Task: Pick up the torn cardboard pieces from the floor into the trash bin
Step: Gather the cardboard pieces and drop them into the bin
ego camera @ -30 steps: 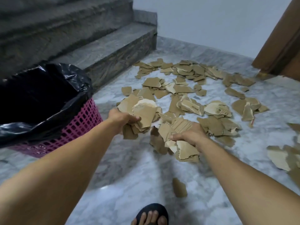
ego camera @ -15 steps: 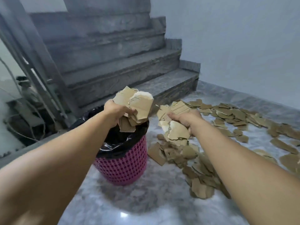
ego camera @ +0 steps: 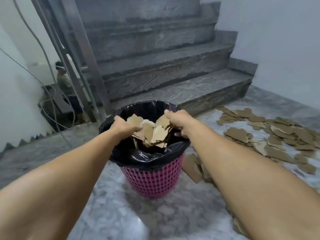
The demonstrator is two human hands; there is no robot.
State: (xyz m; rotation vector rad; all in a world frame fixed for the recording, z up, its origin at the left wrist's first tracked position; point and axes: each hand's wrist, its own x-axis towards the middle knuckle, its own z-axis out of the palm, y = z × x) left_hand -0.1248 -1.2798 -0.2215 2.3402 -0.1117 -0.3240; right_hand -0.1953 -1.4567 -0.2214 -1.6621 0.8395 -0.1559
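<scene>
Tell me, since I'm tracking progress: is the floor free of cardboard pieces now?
No, many torn cardboard pieces lie on the floor right of the trash bin.

Both hands, left [ego camera: 123,126] and right [ego camera: 178,121], hold cardboard pieces [ego camera: 152,131] over the pink trash bin [ego camera: 152,181].

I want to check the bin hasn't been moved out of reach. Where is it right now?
The pink trash bin stands centre-frame on the marble floor, below the bottom stair, with loose cardboard pieces to its right.
</scene>
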